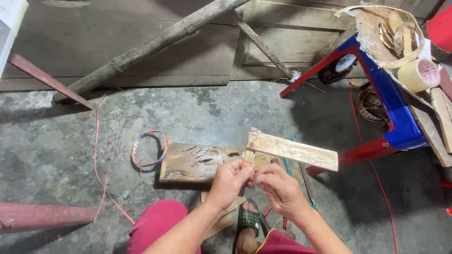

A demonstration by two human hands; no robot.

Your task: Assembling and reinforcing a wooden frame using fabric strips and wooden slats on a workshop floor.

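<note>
- We hold a bundle of thin bamboo strips (248, 157) upright between both hands, just above our knees, so its bound end faces us and can be worked close to the eyes.
- Our left hand (229, 182) is closed around the lower part of the strips, thumb and fingers pinched tight; that grip seems to keep the bundle from twisting.
- Our right hand (278, 186) is also pinched shut, fingertips meeting the left hand's at the strips, apparently on a thin red band or thread wrapped there; we cannot tell exactly what it nips.
- A pale wooden slat (294, 150) sticks out to the right from the top of the bundle, level and clear of the floor, so it appears fixed to the strips, not merely resting.
- A worn board (195, 162) lies flat on the concrete floor (70, 155) right behind our hands, probably as a work surface kept within reach.
- A small woven ring (149, 149) lies just left of the board, with a thin red cord (98, 141) trailing past it.
- To the right a red and blue stool (393, 106) carries a tape roll (419, 74) and scraps in a basket (372, 28), near at hand.
- Our foot in a green sandal (248, 218) rests below the hands.
</note>
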